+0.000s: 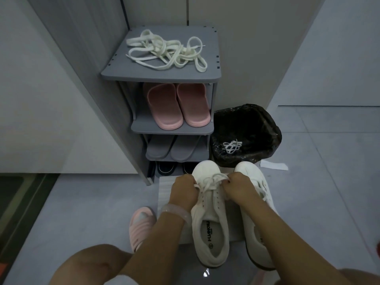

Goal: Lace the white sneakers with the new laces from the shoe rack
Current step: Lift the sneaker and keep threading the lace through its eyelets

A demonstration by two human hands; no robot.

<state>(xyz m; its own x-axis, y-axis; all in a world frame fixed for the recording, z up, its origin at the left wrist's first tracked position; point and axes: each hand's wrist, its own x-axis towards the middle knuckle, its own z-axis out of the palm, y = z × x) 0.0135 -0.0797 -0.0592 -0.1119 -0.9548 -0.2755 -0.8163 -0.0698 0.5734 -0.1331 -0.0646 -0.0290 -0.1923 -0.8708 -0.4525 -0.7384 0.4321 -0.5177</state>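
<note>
Your knees: bare, at the bottom edge of view, with open grey floor (pixel 86 202) to your left.
Pink slipper (pixel 141 227): on your foot, just left of the sneakers, crowding your left wrist.
Left sneaker (pixel 209 219): on a pale mat (pixel 164 194) on the floor, heel toward you, toe toward the rack, long axis running away from you.
Right sneaker (pixel 255 223): just beside it, parallel, same heading, partly under your right forearm.
Left hand (pixel 184 192): fingers curled, pinching the worn lace (pixel 211 181) at the left sneaker's eyelets.
Right hand (pixel 239 187): pinching the same lace from the other side.
Bin (pixel 246 120): black-lined, just past the toes on the right, a white lace bundle (pixel 232 146) inside.
Shoe rack (pixel 160 76): grey, ahead on the left against the wall, slippers on its lower shelves.
New laces (pixel 166 52): cream tangle on the rack's top shelf, well apart from your hands.
</note>
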